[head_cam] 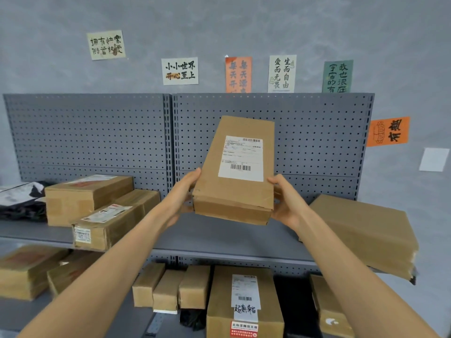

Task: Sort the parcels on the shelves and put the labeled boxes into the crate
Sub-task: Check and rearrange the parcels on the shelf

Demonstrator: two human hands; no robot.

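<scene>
I hold a flat brown cardboard box [220, 191] up in front of the upper shelf, its top face toward me. A white shipping label [241, 157] with barcodes covers the upper right of that face. My left hand [181, 195] grips the box's left edge, thumb on top. My right hand [286, 200] grips the right edge the same way. No crate is in view.
The grey upper shelf [207, 236] carries two labeled boxes [97, 208] and dark bags [22, 201] at left and a large plain box [366, 234] at right. Below stand several small boxes [168, 287], a tall labeled box [244, 303] and more parcels. A pegboard [97, 132] backs the shelf.
</scene>
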